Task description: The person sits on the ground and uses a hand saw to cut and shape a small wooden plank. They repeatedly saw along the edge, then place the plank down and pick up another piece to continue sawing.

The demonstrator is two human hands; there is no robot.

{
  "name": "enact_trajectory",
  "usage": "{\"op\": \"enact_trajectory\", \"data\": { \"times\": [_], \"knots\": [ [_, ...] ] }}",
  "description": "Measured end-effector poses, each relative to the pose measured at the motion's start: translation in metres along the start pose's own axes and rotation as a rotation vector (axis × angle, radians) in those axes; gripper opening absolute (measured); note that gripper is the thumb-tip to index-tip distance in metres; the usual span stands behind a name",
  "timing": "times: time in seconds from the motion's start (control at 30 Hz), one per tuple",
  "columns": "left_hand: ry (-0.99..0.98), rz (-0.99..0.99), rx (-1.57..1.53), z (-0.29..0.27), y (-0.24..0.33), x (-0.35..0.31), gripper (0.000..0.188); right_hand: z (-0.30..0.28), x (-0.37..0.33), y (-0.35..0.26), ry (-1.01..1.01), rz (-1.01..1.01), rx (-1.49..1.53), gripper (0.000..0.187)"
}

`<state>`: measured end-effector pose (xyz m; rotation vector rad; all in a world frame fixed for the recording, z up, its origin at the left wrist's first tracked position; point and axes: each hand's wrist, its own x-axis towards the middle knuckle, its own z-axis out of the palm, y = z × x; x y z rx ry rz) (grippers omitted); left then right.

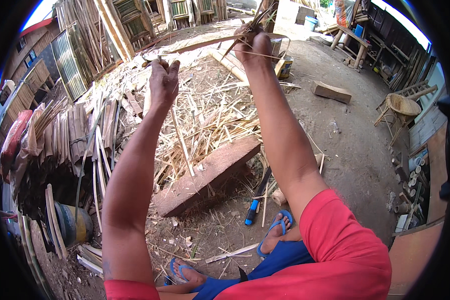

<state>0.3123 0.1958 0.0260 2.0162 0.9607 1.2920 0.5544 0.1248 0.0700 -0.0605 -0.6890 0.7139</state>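
My right hand [254,47], raised at the far centre, is closed round a small bunch of thin bamboo strips [257,21]. One flat brown strip [205,45] runs leftward from that grip toward my left hand. My left hand [164,82] is up at a similar distance, its fingers curled and the thumb raised. Something small and dark shows at its fingertips, too unclear to name. Below both hands, a thick wooden beam [210,175] lies aslant on the ground beside a heap of pale bamboo shavings [210,120].
By my sandalled feet lies a tool with a blue and black handle [252,212]. A wood block [331,92] and a bamboo chair [402,104] stand to the right. Split bamboo [75,127] is stacked at left above a bucket [72,222]. A tin [285,67] sits beyond my right wrist.
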Motion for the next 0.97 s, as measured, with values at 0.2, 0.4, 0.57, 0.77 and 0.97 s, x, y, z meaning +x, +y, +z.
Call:
{"op": "enact_trajectory", "data": {
  "times": [0.2, 0.4, 0.57, 0.77, 0.97],
  "knots": [
    [-0.377, 0.317, 1.18, -0.012, -0.106, -0.047, 0.054, -0.168, -0.166, 0.033, 0.781, 1.03, -0.786, 0.089],
    [-0.915, -0.506, 0.365, 0.035, -0.186, -0.308, 0.038, -0.25, -0.458, 0.029, 1.302, 0.623, -0.929, 0.021],
    [-0.953, -0.833, -0.06, 0.108, -0.222, -0.466, 0.032, -0.251, -0.59, 0.041, 1.204, 0.829, -1.238, 0.017],
    [-1.062, -0.54, -0.015, 0.131, -0.224, -0.436, 0.065, -0.269, -0.595, 0.047, 1.373, 0.849, -1.186, 0.02],
    [-1.311, -0.552, 0.211, 0.097, -0.119, -0.29, 0.041, -0.187, -0.508, 0.002, 1.088, 1.238, -1.126, 0.036]
  ]
}}
